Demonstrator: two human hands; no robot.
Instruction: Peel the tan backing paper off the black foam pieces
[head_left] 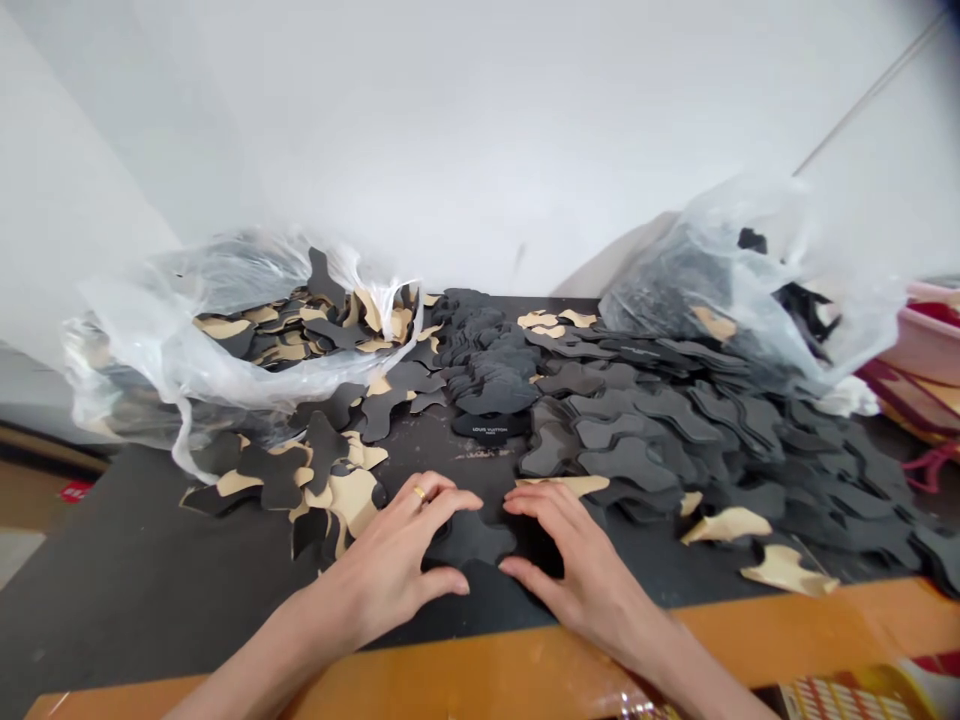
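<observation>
A dark grey, wavy-edged cut-out piece (474, 540) lies flat on the black table top between my hands. My left hand (401, 545) curves around its left side, thumb and fingers spread apart, with the fingertips over or beside its edge. On the other side my right hand (566, 545) is cupped with thumb and fingers apart, their tips close to the piece's right end. Whether the fingertips press on it I cannot tell. Just beyond stands a row of overlapping dark pieces (491, 365), the front one (489, 428) bearing printed white lettering.
Stacked dark pieces (637, 430) spread to the right, with tan paper scraps (727, 525) among them. Loose pieces with tan backing (349, 500) lie left. Clear plastic bags (180, 350) of pieces stand at both sides. An orange strip (465, 675) runs along the front edge.
</observation>
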